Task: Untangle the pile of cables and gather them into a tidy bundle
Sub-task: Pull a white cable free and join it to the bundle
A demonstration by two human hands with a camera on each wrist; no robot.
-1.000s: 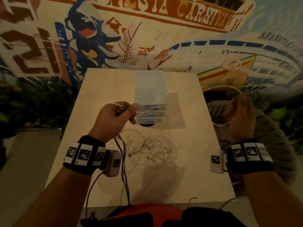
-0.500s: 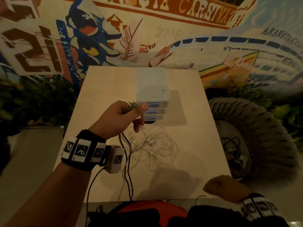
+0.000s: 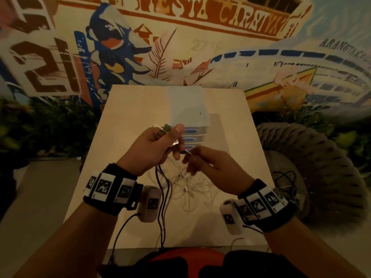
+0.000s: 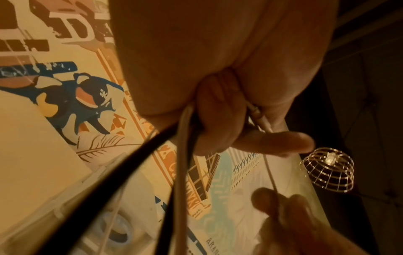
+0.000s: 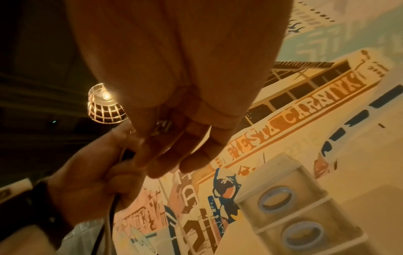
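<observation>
Cables (image 3: 163, 197) hang straight down from your clenched left hand (image 3: 149, 151); your right hand (image 3: 208, 165) pinches a plug (image 3: 185, 151); table (image 3: 128, 121) open far left.

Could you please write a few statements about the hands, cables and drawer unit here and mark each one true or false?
1. The left hand grips several cables that hang down from it. True.
2. The right hand rests flat on the table. False: it is raised, pinching a cable end beside the left hand.
3. All the white cables are off the table. False: a tangle lies there.
4. A small drawer unit stands on the table behind the hands. True.
</observation>
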